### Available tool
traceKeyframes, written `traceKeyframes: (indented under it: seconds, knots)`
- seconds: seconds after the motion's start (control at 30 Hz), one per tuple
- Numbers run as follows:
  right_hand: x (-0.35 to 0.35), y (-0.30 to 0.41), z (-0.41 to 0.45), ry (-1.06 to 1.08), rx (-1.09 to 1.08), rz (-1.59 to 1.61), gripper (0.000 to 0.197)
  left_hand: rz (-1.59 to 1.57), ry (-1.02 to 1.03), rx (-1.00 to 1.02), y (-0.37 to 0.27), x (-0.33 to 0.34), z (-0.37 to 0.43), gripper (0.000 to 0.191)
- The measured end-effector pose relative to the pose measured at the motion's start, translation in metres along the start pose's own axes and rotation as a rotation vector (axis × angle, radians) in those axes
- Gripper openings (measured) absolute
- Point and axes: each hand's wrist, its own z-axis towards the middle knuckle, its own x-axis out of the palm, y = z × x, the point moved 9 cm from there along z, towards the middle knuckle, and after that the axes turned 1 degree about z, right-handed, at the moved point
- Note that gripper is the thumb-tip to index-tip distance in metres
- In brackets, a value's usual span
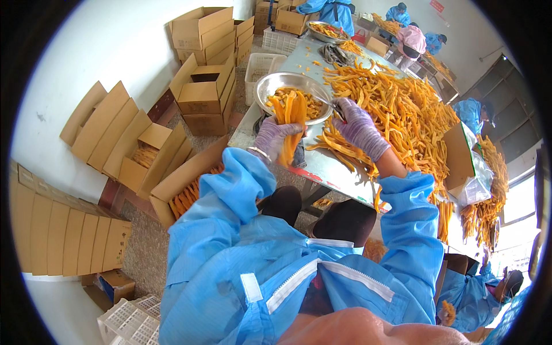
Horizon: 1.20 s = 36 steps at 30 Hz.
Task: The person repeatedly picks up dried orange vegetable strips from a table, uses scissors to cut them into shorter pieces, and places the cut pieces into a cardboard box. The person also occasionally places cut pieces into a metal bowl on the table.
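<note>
My left hand (278,136), in a purple knit glove, grips a bundle of long orange dried strips (293,110) upright at the rim of a steel bowl (264,92). Short cut orange pieces (317,108) lie inside the bowl, which rests near the table's left edge. In my right hand (360,125), gloved alike, is a metal tool (321,98), with its shiny end over the bowl. The fingers cover its handle, so whether it is scissors or a knife is unclear. A large heap of orange strips (388,108) spreads beyond my right hand.
Open cardboard boxes (202,97) line the floor to the left; one long box (194,183) holds orange strips. White plastic crates (258,67) stand beside the metal-topped table (297,64). A second steel bowl (327,32) sits farther along. People in blue (468,114) work nearby.
</note>
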Motion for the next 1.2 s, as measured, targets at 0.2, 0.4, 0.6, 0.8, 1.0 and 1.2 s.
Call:
traceKeyframes:
  seconds: [0.2,0.4,0.6,0.8,1.0,1.2]
  knots:
    - [0.033,0.02,0.014,0.27,-0.087,-0.338,0.053,0.18,0.059,-0.222,0.0,-0.014,-0.01,0.042]
    - [0.058,0.033,0.018,0.394,-0.149,-0.137,0.04,0.243,0.184,-0.312,0.004,-0.019,-0.017,0.038]
    - [0.072,0.03,0.018,0.417,-0.189,-0.078,0.032,0.18,0.228,-0.434,0.015,-0.023,-0.019,0.036]
    - [0.085,0.017,0.024,0.4,-0.128,-0.089,0.031,0.198,0.268,-0.494,0.014,-0.028,-0.008,0.036]
    - [0.082,0.007,0.029,0.431,-0.096,-0.008,0.03,0.186,0.23,-0.474,0.006,-0.043,0.003,0.035]
    - [0.079,0.0,0.036,0.468,-0.121,-0.119,0.037,0.208,0.271,-0.497,0.0,-0.043,0.003,0.032]
